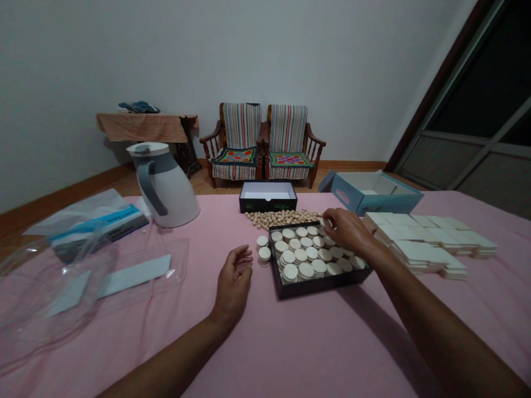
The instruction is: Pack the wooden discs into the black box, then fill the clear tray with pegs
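My right hand [344, 228] reaches over the far right part of a black tray-like box [319, 286], thumb and fingers pinching a pale round disc [323, 222]. Rows of stacked white discs [306, 270] fill most of this box. My left hand [235, 282] rests on the pink cloth left of the box, fingers loosely curled and apart, holding nothing. Close by its fingertips stand two small stacks of loose discs [264, 253], beside the box's left wall. Behind the box lies a spread of small wooden beads [276, 218].
An open black box [268, 205] stands at the back, a blue box [371, 190] at back right. Stacked white square pieces [427, 237] lie right. On the left are a white jug [166, 185], clear plastic packaging [145, 284] and a blue-and-grey packet [99, 229].
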`<state>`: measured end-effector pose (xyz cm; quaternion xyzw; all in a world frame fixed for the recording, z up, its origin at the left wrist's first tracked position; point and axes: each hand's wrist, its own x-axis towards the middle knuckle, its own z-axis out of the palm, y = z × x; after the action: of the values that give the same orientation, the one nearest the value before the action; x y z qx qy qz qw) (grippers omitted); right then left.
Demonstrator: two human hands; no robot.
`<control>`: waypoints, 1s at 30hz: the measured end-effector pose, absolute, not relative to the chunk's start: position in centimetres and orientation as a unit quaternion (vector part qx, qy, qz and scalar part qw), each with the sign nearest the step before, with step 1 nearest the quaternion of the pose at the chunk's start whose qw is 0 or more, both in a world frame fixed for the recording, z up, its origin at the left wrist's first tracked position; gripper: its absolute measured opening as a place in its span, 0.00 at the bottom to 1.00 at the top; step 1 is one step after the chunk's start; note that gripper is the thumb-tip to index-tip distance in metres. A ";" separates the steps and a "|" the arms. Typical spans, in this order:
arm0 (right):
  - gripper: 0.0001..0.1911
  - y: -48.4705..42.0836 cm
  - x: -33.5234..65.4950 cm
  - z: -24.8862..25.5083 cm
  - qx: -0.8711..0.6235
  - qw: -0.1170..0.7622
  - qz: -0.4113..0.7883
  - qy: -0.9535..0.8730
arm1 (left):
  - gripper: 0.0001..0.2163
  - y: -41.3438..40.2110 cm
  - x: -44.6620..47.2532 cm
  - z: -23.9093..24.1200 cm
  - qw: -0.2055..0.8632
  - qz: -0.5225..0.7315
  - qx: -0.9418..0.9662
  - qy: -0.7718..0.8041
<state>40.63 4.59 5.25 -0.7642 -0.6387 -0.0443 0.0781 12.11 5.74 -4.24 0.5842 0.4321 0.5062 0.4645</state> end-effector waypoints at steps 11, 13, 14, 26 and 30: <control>0.09 4.5 40.6 4.3 -0.791 0.054 -0.058 -0.607 | 0.18 5.7 12.0 -4.2 0.461 0.504 0.590 0.430; 0.08 4.1 40.1 5.1 -0.791 0.079 -0.071 -0.602 | 0.18 5.7 12.1 -4.2 0.461 0.508 0.589 0.428; 0.08 3.8 39.7 5.5 -0.784 0.097 -0.074 -0.609 | 0.18 5.7 12.1 -4.3 0.461 0.509 0.588 0.427; 0.13 6.1 29.0 6.9 -0.545 0.055 -0.018 -0.836 | 0.18 5.9 12.0 -4.6 0.477 0.515 0.575 0.421; 0.17 8.7 27.4 8.4 -0.518 -0.027 -0.021 -0.855 | 0.18 5.8 11.9 -4.3 0.483 0.511 0.572 0.421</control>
<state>27.41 8.65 8.36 -0.5177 -0.8549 -0.0213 -0.0270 11.91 5.77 -4.34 0.5724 0.4214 0.5114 0.4830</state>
